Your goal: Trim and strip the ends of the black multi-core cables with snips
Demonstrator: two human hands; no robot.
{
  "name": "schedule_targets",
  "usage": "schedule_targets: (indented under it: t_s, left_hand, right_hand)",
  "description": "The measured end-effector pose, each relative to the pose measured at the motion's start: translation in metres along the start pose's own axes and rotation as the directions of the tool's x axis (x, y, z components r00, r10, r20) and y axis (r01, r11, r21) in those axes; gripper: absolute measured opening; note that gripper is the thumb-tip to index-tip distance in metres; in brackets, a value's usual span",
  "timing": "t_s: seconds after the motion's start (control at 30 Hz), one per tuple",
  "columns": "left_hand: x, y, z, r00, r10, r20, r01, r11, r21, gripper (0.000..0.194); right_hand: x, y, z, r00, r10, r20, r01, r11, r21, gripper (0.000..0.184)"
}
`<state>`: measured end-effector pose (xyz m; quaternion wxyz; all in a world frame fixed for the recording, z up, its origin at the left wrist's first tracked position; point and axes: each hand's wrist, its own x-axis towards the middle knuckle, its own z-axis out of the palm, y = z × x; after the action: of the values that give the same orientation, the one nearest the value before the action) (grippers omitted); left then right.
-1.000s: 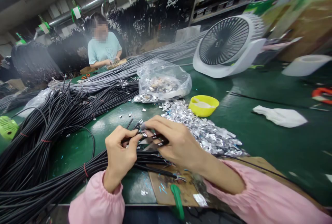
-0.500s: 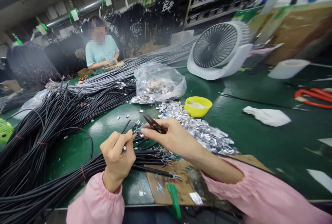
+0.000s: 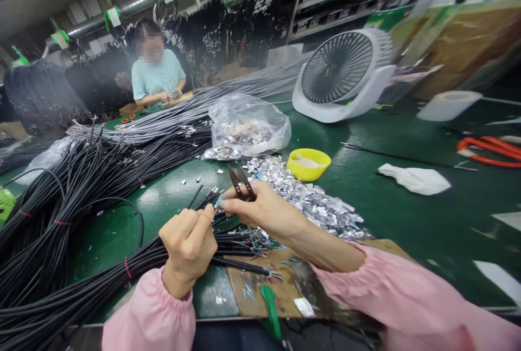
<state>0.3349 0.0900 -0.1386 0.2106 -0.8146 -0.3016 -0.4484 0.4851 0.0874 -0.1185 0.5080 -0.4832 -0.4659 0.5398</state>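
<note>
My left hand (image 3: 188, 243) is closed in a pinch on the end of a black cable (image 3: 203, 199) whose thin coloured wires stick out. My right hand (image 3: 260, 211) is closed on small black thread snips (image 3: 241, 182), blades pointing up and away, while its thumb and forefinger touch the wire tips beside my left hand. Under both hands lies a bundle of black cables (image 3: 101, 280) with stripped ends over a brown cardboard mat (image 3: 285, 286). Both arms wear pink sleeves.
A heap of silver foil bits (image 3: 313, 202), a yellow bowl (image 3: 308, 164) and a clear bag of metal parts (image 3: 246, 128) lie beyond my hands. A white fan (image 3: 345, 77), white cloth (image 3: 415, 179), orange scissors (image 3: 488, 147) sit right. Another person (image 3: 157, 77) works at the far end.
My right hand has lifted from over the cable and turned the snips so the blades point upward. My left hand has shifted slightly lower, keeping its pinch on the cable end.
</note>
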Motion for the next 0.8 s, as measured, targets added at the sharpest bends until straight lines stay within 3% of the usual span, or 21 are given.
schedule_targets:
  t_s: [0.1,0.2,0.27,0.37,0.43,0.53,0.6,0.67,0.73,0.8]
  left_hand:
    - [-0.001,0.003,0.001,0.999,-0.048,-0.005,0.048,0.999,0.003,0.016]
    - [-0.001,0.007,0.003,0.987,-0.163,0.006,0.163,0.986,-0.021,0.016]
    - [0.001,0.009,0.002,0.974,-0.223,0.03,0.224,0.972,-0.064,0.017]
    - [0.005,0.01,-0.001,0.954,-0.274,0.12,0.292,0.939,-0.182,0.022]
    - [0.008,0.009,-0.003,0.92,-0.342,0.189,0.385,0.879,-0.28,0.023]
    - [0.009,0.005,-0.004,0.845,-0.484,0.23,0.535,0.75,-0.389,0.022]
    - [0.007,0.001,-0.004,0.78,-0.575,0.247,0.616,0.635,-0.466,0.02]
    - [0.006,-0.002,-0.003,0.711,-0.647,0.276,0.671,0.509,-0.539,0.017]
    - [0.006,-0.003,-0.004,0.684,-0.674,0.28,0.684,0.459,-0.567,0.015]
    - [0.006,-0.003,-0.005,0.686,-0.675,0.273,0.68,0.459,-0.572,0.013]
  right_hand:
    - [-0.003,-0.004,0.001,0.998,-0.066,-0.021,0.064,0.995,-0.074,0.02]
    - [-0.011,-0.003,0.002,0.959,-0.276,-0.064,0.245,0.921,-0.301,0.021]
    - [-0.017,0.001,0.002,0.853,-0.52,-0.043,0.43,0.747,-0.506,0.019]
    - [-0.024,0.006,0.003,0.631,-0.763,0.142,0.64,0.409,-0.651,0.023]
    - [-0.025,0.007,0.003,0.576,-0.797,0.181,0.684,0.349,-0.64,0.023]
    - [-0.023,0.005,0.004,0.64,-0.767,0.056,0.632,0.484,-0.605,0.014]
    - [-0.021,0.003,0.004,0.695,-0.719,-0.015,0.57,0.563,-0.599,0.021]
    - [-0.019,0.002,0.004,0.717,-0.697,-0.018,0.55,0.581,-0.6,0.026]
    - [-0.018,0.002,0.004,0.724,-0.689,0.026,0.575,0.583,-0.574,0.023]
    - [-0.018,0.001,0.004,0.73,-0.679,0.071,0.606,0.596,-0.527,0.02]
